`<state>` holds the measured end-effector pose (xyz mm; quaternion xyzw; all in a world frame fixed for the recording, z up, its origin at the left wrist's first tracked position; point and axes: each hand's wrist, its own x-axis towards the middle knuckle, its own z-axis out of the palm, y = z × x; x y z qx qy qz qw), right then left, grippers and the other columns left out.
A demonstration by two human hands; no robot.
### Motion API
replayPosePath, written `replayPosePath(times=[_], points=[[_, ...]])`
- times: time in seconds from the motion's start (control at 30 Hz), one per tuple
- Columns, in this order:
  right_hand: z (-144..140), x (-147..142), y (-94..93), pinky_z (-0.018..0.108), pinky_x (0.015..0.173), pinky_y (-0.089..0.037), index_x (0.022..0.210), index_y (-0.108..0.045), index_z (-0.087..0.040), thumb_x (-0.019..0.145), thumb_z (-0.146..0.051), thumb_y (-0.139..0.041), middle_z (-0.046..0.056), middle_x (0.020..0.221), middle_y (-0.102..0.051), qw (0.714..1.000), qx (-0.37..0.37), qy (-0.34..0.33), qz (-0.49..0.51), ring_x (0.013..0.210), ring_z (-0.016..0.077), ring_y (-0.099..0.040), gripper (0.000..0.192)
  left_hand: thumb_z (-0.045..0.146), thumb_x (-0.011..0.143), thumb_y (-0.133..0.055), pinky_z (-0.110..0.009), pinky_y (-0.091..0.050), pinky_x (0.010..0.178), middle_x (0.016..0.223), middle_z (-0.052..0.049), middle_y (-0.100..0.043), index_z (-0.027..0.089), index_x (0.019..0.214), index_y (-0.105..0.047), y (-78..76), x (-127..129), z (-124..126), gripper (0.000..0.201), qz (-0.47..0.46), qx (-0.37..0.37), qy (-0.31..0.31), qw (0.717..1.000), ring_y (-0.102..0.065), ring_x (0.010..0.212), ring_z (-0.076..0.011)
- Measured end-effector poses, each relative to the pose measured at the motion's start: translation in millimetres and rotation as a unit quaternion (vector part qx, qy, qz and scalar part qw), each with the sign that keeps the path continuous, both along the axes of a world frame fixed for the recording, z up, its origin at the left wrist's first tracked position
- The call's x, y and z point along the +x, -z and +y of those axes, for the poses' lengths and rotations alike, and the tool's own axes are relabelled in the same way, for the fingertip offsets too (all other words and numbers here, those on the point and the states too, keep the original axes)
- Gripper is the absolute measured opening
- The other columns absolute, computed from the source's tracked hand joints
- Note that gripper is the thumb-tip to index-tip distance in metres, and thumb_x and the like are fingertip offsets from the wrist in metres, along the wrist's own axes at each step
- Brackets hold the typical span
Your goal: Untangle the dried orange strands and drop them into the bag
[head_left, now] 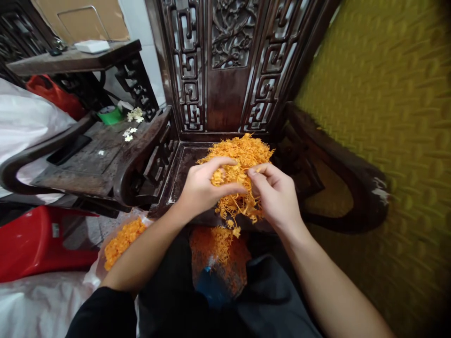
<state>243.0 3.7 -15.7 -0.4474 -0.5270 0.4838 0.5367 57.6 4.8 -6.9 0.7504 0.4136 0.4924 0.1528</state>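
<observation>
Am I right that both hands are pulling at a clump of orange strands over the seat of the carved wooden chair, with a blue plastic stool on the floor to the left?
Not quite: the plastic stool is red, not blue, as the head view shows. The rest holds: the left hand and right hand both grip the orange strands over the carved wooden chair.

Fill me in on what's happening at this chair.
A person sits facing a carved dark wooden chair with a heap of orange stringy strands piled on its seat. Both hands are in the pile: the left hand and the right hand each pinch a clump of the strands between them, and loose bits hang down from it. Below, between the person's knees, more orange strands lie in a clear bag. A second batch of orange pieces sits to the left, near a red plastic stool.
</observation>
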Motion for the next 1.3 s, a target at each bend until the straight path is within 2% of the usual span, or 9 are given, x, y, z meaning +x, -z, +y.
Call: replayPosePath(times=[0.13,0.37,0.6,0.7,0.8,0.93,1.03,1.17,1.3], points=[[0,-6,0.6,0.027,0.051,-0.026,0.088,-0.069,-0.021,0.082,-0.058,-0.074,-0.004,0.059,-0.041,0.999,-0.031,-0.033,0.030,0.056,0.0111,-0.037,0.038,0.039,0.093,-0.069,-0.027,-0.049,0.071,0.087,-0.003,-0.071,0.018,0.095,-0.062,8.7,8,-3,0.023,0.131,0.122,-0.006,0.984,-0.067,0.078,-0.0142],[2,-9,5.1,0.027,0.049,-0.019,0.072,-0.062,-0.020,0.074,-0.056,-0.082,-0.006,0.056,-0.033,0.993,-0.056,-0.003,0.100,0.052,0.0078,-0.027,0.041,0.032,0.098,-0.057,-0.030,-0.031,0.053,0.068,0.000,-0.058,0.020,0.073,-0.054,3.9,6,-5,0.028,0.278,0.185,-0.008,0.943,-0.052,0.057,-0.0122],[27,3,11.3,0.024,0.045,-0.017,0.071,-0.055,-0.020,0.069,-0.044,-0.085,-0.009,0.054,-0.031,0.967,-0.074,0.119,0.212,0.048,0.0061,-0.024,0.038,0.016,0.090,-0.063,-0.026,-0.040,0.051,0.060,0.002,-0.059,0.019,0.074,-0.058,-3.7,8,-18,0.018,0.154,0.267,0.082,0.948,-0.054,0.051,-0.0098],[40,18,9.9,0.023,0.043,-0.015,0.072,-0.046,-0.022,0.066,-0.042,-0.083,-0.010,0.055,-0.028,0.946,-0.098,0.175,0.256,0.047,0.0059,-0.020,0.042,0.017,0.094,-0.060,-0.025,-0.048,0.056,0.063,0.000,-0.066,0.019,0.077,-0.066,-4.6,12,-25,0.018,0.021,0.224,0.046,0.973,-0.063,0.059,-0.0106],[37,18,4.6,0.024,0.043,-0.017,0.076,-0.048,-0.022,0.069,-0.042,-0.079,-0.006,0.065,-0.039,0.962,-0.082,0.081,0.249,0.051,0.0066,-0.027,0.037,0.031,0.101,-0.054,-0.023,-0.045,0.049,0.069,-0.002,-0.071,0.019,0.091,-0.075,2.5,15,-17,0.027,-0.112,0.050,-0.036,0.992,-0.058,0.050,-0.0083],[17,6,0.7,0.024,0.047,-0.025,0.076,-0.058,-0.021,0.075,-0.041,-0.077,0.000,0.078,-0.053,0.978,-0.043,-0.022,0.201,0.060,0.0091,-0.041,0.028,0.046,0.101,-0.054,-0.023,-0.032,0.036,0.087,-0.005,-0.077,0.022,0.129,-0.069,15.9,8,10,0.040,-0.251,-0.091,-0.049,0.963,-0.041,0.038,-0.0046],[10,2,2.7,0.025,0.046,-0.023,0.079,-0.063,-0.022,0.080,-0.047,-0.077,-0.001,0.071,-0.052,0.988,-0.035,-0.042,0.146,0.056,0.0098,-0.039,0.028,0.049,0.098,-0.058,-0.023,-0.044,0.047,0.093,-0.006,-0.077,0.023,0.128,-0.070,16.4,1,20,0.041,-0.202,-0.092,-0.047,0.974,-0.056,0.050,-0.0078],[10,4,6.0,0.025,0.046,-0.024,0.083,-0.064,-0.022,0.081,-0.054,-0.077,-0.003,0.064,-0.051,0.995,-0.024,-0.048,0.084,0.051,0.0097,-0.038,0.034,0.055,0.091,-0.067,-0.034,-0.056,0.086,0.109,-0.009,-0.075,0.020,0.114,-0.074,6.4,2,13,0.043,-0.059,-0.015,-0.031,0.998,-0.070,0.097,-0.0197],[11,2,6.7,0.025,0.046,-0.023,0.080,-0.065,-0.021,0.084,-0.053,-0.075,-0.004,0.062,-0.049,0.997,0.003,-0.067,0.046,0.050,0.0089,-0.035,0.033,0.056,0.087,-0.071,-0.032,-0.053,0.087,0.105,-0.009,-0.073,0.018,0.116,-0.071,4.5,10,7,0.049,0.032,0.043,-0.011,0.999,-0.068,0.095,-0.0195]])
